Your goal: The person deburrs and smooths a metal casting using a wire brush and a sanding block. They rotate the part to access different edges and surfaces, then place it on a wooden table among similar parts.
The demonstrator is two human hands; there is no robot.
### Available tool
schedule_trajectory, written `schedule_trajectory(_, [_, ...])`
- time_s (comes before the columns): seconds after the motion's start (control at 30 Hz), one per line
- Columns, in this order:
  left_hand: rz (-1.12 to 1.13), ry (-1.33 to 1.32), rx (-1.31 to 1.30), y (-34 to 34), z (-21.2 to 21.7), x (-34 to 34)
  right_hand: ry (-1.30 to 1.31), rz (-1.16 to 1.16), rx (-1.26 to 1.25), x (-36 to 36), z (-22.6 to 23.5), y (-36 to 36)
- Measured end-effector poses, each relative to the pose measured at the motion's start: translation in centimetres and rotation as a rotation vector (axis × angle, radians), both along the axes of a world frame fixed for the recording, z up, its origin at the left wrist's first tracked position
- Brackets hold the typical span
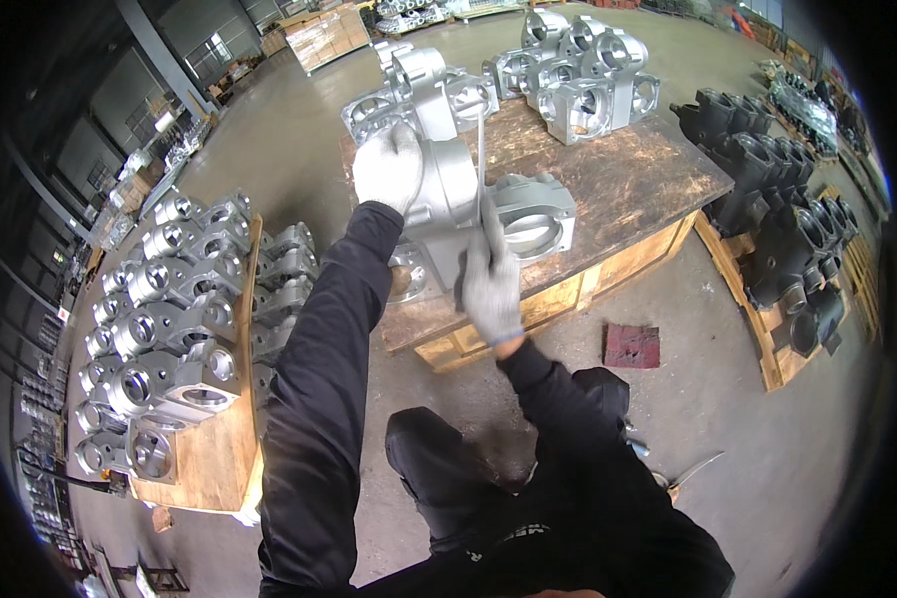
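1. My left hand (pixel 389 167), in a pale knit glove, lies flat against the rounded flank of a silvery cast-metal housing (pixel 447 189), fingers spread rather than curled.
2. My right hand (pixel 490 289), gloved the same, is closed round the dark handle of a slim steel file (pixel 480 159).
3. The file's long axis runs nearly straight up the picture, away from me, tip toward the far castings, its shaft lying against the housing.
4. The housing stands on a rough, scarred wooden workbench (pixel 628 179), its matte grey flange and round bore facing right.
5. More silver castings (pixel 578 75) crowd the bench's far edge.
6. A wooden pallet (pixel 209 458) on my left holds rows of like castings; dark, unfinished ones (pixel 777 219) fill the pallet on my right.
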State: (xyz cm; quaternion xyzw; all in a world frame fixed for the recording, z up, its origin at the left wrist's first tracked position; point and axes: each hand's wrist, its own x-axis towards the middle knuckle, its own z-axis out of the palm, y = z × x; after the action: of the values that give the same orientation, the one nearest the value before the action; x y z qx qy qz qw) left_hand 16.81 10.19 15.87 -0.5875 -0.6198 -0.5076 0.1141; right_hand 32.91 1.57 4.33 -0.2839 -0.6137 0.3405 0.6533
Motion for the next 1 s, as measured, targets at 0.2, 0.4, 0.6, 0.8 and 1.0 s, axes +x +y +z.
schedule_trajectory(0.2, [0.036, 0.035, -0.017, 0.1, 0.0, -0.1, -0.25, -0.098, -0.08, 1.1, 1.3, 0.5])
schedule_trajectory(0.4, [-0.016, 0.023, 0.002, 0.0, -0.2, -0.4, -0.347, -0.067, 0.076, 3.3, 3.3, 1.8])
schedule_trajectory(0.6, [-0.022, -0.008, -0.022, 0.5, -0.1, -0.6, -0.249, -0.029, 0.16, 4.3, 5.1, 3.5])
schedule_trajectory(0.8, [0.06, 0.044, -0.041, 0.7, -0.1, -0.6, -0.294, -0.093, 0.093, 3.3, 1.4, 1.5])
schedule_trajectory(1.0, [-0.02, -0.047, -0.078, 0.6, -0.2, -0.8, 0.083, -0.199, 0.069, -0.4, 1.6, -3.2])
